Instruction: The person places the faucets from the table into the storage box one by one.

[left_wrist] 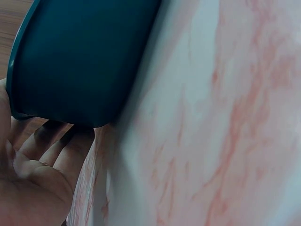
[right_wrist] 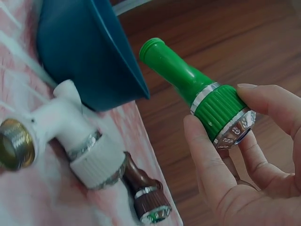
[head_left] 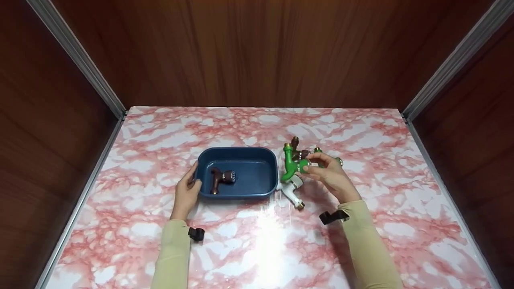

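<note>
My right hand [head_left: 331,178] pinches a green tap [head_left: 288,160] by its ribbed knob between thumb and fingers. In the right wrist view this green tap [right_wrist: 176,68] is held up off the table, to the right of a white tap [right_wrist: 61,117]. The left hand [head_left: 186,196] grips the left side of a blue plastic tub [head_left: 241,196], thumb at the rim and fingers along the outer wall. Inside the tub, toward its left end, lies a dark brown tap [head_left: 217,178].
Beside the tub's right side lies the white tap. Another brown tap [head_left: 295,142] and a second green tap [head_left: 317,150] lie behind the right hand, partly hidden. The pink-and-white marbled table [head_left: 241,249] is enclosed by brown wood panels [head_left: 257,52].
</note>
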Tool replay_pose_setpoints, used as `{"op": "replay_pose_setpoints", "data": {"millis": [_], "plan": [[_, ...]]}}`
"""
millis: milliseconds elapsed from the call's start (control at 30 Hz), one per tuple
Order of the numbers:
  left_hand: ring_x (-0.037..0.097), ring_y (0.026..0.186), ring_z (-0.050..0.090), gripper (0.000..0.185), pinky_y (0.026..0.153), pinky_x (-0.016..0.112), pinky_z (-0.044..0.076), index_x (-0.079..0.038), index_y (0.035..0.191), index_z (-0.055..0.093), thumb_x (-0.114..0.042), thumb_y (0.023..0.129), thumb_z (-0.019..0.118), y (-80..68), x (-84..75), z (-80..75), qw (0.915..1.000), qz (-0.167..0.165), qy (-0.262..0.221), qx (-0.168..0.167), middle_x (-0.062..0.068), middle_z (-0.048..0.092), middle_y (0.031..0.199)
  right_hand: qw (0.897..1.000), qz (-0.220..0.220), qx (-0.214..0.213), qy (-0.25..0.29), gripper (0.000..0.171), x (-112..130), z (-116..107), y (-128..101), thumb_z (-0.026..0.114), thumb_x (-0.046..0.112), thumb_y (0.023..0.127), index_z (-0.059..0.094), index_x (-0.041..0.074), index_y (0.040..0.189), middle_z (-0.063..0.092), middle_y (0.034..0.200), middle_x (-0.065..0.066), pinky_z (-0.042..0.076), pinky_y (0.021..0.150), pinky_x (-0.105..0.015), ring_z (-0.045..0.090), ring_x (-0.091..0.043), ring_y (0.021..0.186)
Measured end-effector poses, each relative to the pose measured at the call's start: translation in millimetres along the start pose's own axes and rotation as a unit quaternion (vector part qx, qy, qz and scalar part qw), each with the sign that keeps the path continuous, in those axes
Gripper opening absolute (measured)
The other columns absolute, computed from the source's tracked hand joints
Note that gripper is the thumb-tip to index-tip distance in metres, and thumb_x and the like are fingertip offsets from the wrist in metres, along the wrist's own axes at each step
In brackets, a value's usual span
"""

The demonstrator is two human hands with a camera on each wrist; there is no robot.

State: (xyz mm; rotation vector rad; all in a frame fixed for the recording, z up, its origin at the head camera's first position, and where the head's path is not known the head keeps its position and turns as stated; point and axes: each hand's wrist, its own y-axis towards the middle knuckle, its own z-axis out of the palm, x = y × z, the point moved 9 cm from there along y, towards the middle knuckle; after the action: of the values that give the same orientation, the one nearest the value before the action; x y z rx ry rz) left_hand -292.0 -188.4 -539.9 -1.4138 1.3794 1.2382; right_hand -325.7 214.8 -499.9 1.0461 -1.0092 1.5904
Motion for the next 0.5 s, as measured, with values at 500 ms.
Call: {"op": "replay_pose_setpoints", "data": {"millis": [500], "plan": [[0.027, 0.137, 0.032, 0.055, 0.107, 0.04, 0.034, -0.011, 0.146, 0.04, 0.003, 0.094, 0.046, -3.8, -10.4, -0.2, 1.0, -0.002, 0.001, 0.001, 0.012, 0.032, 0.151, 1.0, -0.005, 0.017, -0.02, 0.048, -2, 31, 9, 0.071, -0.006, 0.081, 0.046, -0.015, 0.121, 0.047, 0.113, -0.018, 0.044, 0.093, -0.055, 0.061, -0.023, 0.087]]}}
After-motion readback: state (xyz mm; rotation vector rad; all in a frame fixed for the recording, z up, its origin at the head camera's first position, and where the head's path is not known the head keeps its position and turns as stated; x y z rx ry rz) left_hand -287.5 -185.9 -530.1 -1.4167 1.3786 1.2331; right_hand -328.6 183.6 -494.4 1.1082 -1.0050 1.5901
